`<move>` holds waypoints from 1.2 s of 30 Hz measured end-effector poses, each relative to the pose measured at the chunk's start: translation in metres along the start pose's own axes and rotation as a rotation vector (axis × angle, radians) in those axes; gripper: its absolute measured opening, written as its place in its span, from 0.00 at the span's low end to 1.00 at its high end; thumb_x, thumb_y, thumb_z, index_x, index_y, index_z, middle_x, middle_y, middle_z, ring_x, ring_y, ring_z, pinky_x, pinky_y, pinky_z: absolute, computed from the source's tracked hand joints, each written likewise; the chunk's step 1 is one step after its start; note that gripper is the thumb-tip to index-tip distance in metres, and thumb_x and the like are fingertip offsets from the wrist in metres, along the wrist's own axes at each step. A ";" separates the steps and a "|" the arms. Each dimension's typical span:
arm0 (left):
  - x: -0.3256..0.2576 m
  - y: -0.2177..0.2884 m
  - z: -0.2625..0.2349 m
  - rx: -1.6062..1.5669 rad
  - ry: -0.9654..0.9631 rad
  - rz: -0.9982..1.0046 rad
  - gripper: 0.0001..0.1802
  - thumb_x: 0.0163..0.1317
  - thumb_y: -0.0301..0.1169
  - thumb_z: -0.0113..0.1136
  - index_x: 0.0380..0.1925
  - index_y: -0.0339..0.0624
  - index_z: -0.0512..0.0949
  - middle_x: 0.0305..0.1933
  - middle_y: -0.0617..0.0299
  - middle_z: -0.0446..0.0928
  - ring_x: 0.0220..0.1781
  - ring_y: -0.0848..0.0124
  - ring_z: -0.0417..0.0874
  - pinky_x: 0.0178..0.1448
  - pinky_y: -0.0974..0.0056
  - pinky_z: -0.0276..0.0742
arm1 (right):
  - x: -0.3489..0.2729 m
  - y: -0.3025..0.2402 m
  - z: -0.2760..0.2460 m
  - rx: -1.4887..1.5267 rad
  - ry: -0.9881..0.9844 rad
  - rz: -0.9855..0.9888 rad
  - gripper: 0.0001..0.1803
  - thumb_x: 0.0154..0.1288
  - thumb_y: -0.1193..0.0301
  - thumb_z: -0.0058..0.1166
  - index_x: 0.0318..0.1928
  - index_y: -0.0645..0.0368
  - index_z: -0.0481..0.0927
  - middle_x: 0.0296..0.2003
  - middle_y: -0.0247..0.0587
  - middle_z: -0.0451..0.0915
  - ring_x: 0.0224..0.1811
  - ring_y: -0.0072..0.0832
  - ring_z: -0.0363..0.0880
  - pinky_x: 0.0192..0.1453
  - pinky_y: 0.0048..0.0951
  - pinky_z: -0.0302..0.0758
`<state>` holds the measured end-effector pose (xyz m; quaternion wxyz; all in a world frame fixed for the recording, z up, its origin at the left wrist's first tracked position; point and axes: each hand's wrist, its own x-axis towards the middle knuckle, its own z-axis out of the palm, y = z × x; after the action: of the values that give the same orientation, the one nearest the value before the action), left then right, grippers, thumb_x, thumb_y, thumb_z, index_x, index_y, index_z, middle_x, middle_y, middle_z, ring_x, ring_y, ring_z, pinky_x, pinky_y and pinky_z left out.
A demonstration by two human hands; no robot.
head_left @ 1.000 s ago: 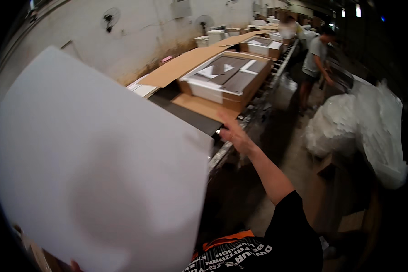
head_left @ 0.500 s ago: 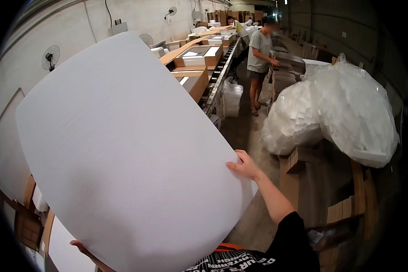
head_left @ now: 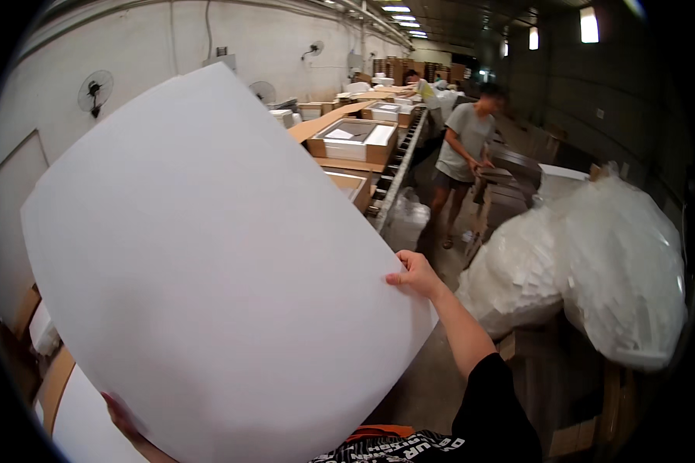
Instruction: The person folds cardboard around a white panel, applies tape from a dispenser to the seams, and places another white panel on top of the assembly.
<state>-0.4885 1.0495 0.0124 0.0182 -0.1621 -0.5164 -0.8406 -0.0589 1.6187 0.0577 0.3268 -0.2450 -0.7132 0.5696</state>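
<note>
A large white foam sheet (head_left: 216, 262) is held up in front of me, tilted, and fills much of the left and middle of the view. My right hand (head_left: 415, 275) grips its right edge, thumb on the near face and fingers round the edge. At the lower left edge my left hand (head_left: 123, 417) supports the sheet; part of it is hidden behind the sheet. Another white sheet (head_left: 93, 420) lies below, at the lower left, beside a strip of brown cardboard (head_left: 56, 378).
A roller conveyor (head_left: 400, 174) with open cardboard boxes (head_left: 354, 143) runs away beyond the sheet. To the right, a person (head_left: 467, 143) stands by stacked dark panels (head_left: 513, 174). Big clear bags of white foam pieces (head_left: 618, 262) bulge at the near right. A wall fan (head_left: 95, 92) hangs at left.
My view has tilted up and turned slightly, so ceiling lights now show. Both hands keep their hold on the sheet. The person at the panels has leaned forward.
</note>
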 end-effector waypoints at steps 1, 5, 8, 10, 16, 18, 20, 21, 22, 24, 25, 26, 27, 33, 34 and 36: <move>0.001 0.023 0.016 -0.039 0.013 -0.003 0.36 0.70 0.53 0.47 0.66 0.34 0.63 0.67 0.50 0.67 0.66 0.57 0.68 0.70 0.56 0.61 | 0.026 0.008 -0.001 0.090 -0.031 0.009 0.23 0.51 0.70 0.74 0.44 0.65 0.77 0.35 0.33 0.82 0.36 0.18 0.78 0.42 0.22 0.76; 0.004 0.098 0.054 -0.214 0.175 0.073 0.37 0.72 0.54 0.42 0.68 0.33 0.60 0.65 0.50 0.68 0.65 0.58 0.70 0.69 0.56 0.63 | 0.121 0.036 0.004 0.171 -0.033 -0.030 0.21 0.53 0.69 0.73 0.42 0.64 0.77 0.36 0.34 0.81 0.35 0.20 0.79 0.42 0.24 0.77; -0.029 0.158 0.083 -0.110 0.529 0.223 0.34 0.72 0.51 0.45 0.66 0.34 0.64 0.62 0.50 0.71 0.60 0.59 0.74 0.65 0.56 0.69 | 0.176 0.033 0.037 0.229 0.055 0.103 0.18 0.58 0.68 0.68 0.42 0.67 0.76 0.35 0.40 0.82 0.33 0.25 0.81 0.40 0.29 0.79; -0.049 0.173 0.071 0.016 0.766 0.341 0.32 0.71 0.48 0.48 0.65 0.36 0.66 0.60 0.50 0.73 0.57 0.60 0.77 0.62 0.58 0.73 | 0.211 0.051 0.071 0.349 0.022 0.144 0.18 0.60 0.68 0.67 0.42 0.68 0.75 0.35 0.42 0.82 0.33 0.28 0.81 0.40 0.31 0.80; -0.097 0.160 -0.072 1.204 0.747 1.239 0.17 0.59 0.31 0.65 0.43 0.30 0.75 0.56 0.34 0.72 0.51 0.50 0.79 0.38 0.48 0.82 | 0.250 0.056 0.176 0.254 0.441 0.369 0.35 0.61 0.66 0.65 0.58 0.71 0.58 0.57 0.59 0.69 0.58 0.43 0.73 0.59 0.39 0.74; -0.128 0.166 -0.030 1.299 0.909 1.134 0.16 0.59 0.33 0.65 0.41 0.32 0.76 0.51 0.35 0.73 0.48 0.48 0.78 0.39 0.48 0.81 | 0.246 0.051 0.199 0.203 0.431 0.482 0.37 0.63 0.67 0.61 0.62 0.68 0.51 0.63 0.64 0.61 0.66 0.49 0.64 0.67 0.42 0.68; -0.145 0.175 -0.024 1.386 1.070 1.022 0.16 0.59 0.34 0.64 0.40 0.33 0.77 0.47 0.35 0.74 0.45 0.47 0.77 0.39 0.47 0.80 | 0.240 0.055 0.215 0.247 0.475 0.582 0.37 0.65 0.67 0.59 0.63 0.67 0.49 0.64 0.65 0.59 0.66 0.52 0.64 0.69 0.46 0.68; -0.146 0.180 -0.036 0.909 1.084 0.970 0.13 0.64 0.30 0.57 0.46 0.37 0.79 0.49 0.41 0.75 0.46 0.55 0.79 0.46 0.56 0.80 | 0.234 0.046 0.224 0.234 0.466 0.620 0.35 0.66 0.69 0.57 0.62 0.69 0.49 0.64 0.67 0.57 0.65 0.53 0.64 0.69 0.45 0.70; -0.143 0.179 -0.052 0.429 1.061 0.893 0.15 0.69 0.27 0.50 0.52 0.42 0.81 0.52 0.48 0.77 0.48 0.63 0.81 0.52 0.65 0.81 | 0.233 0.052 0.233 0.226 0.448 0.623 0.35 0.66 0.69 0.57 0.62 0.69 0.49 0.64 0.67 0.57 0.65 0.53 0.64 0.69 0.45 0.70; -0.142 0.158 -0.063 1.035 1.013 0.943 0.12 0.65 0.27 0.57 0.46 0.35 0.82 0.49 0.47 0.78 0.47 0.63 0.81 0.52 0.65 0.82 | 0.238 0.069 0.241 0.153 0.421 0.702 0.32 0.67 0.73 0.53 0.61 0.70 0.49 0.65 0.68 0.54 0.64 0.52 0.65 0.68 0.42 0.73; -0.131 0.152 0.004 0.602 1.062 0.881 0.13 0.63 0.28 0.61 0.44 0.32 0.82 0.48 0.48 0.78 0.47 0.63 0.81 0.51 0.65 0.82 | 0.235 0.066 0.244 0.090 0.379 0.768 0.36 0.65 0.76 0.53 0.63 0.73 0.44 0.66 0.69 0.49 0.64 0.52 0.66 0.64 0.39 0.76; -0.124 0.152 0.047 0.171 1.085 0.811 0.14 0.60 0.29 0.64 0.42 0.28 0.81 0.46 0.49 0.79 0.46 0.62 0.81 0.51 0.64 0.82 | 0.232 0.067 0.252 0.082 0.367 0.763 0.36 0.65 0.76 0.53 0.63 0.73 0.44 0.66 0.69 0.49 0.64 0.52 0.66 0.64 0.39 0.76; -0.119 0.147 0.053 0.083 1.097 0.818 0.17 0.57 0.31 0.68 0.38 0.24 0.80 0.44 0.50 0.80 0.46 0.63 0.81 0.49 0.65 0.81 | 0.228 0.069 0.260 -0.026 0.377 0.823 0.40 0.63 0.76 0.54 0.65 0.74 0.41 0.66 0.70 0.47 0.63 0.52 0.66 0.64 0.39 0.75; -0.045 0.096 0.080 -0.131 0.795 0.695 0.15 0.58 0.30 0.66 0.40 0.26 0.81 0.39 0.53 0.81 0.40 0.68 0.82 0.45 0.69 0.79 | 0.219 0.114 0.269 -0.377 0.334 0.793 0.55 0.55 0.73 0.60 0.68 0.79 0.31 0.70 0.71 0.38 0.68 0.57 0.57 0.68 0.38 0.69; -0.028 0.085 0.077 -0.217 0.672 0.653 0.15 0.59 0.29 0.65 0.40 0.26 0.81 0.38 0.53 0.81 0.39 0.68 0.82 0.44 0.69 0.79 | 0.225 0.131 0.266 -0.547 0.255 0.784 0.56 0.54 0.71 0.61 0.68 0.80 0.31 0.70 0.71 0.38 0.69 0.58 0.54 0.70 0.39 0.66; -0.005 0.075 0.139 -0.271 0.606 0.584 0.10 0.59 0.29 0.64 0.36 0.31 0.81 0.36 0.55 0.82 0.37 0.70 0.83 0.42 0.69 0.80 | 0.216 0.113 0.277 -0.603 0.054 0.799 0.55 0.55 0.67 0.60 0.68 0.82 0.36 0.69 0.73 0.38 0.71 0.59 0.46 0.73 0.38 0.61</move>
<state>-0.4337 1.1351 0.1328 0.3843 -0.0484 -0.3055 -0.8698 -0.4122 1.6196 -0.0500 0.0159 -0.5971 -0.6880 0.4122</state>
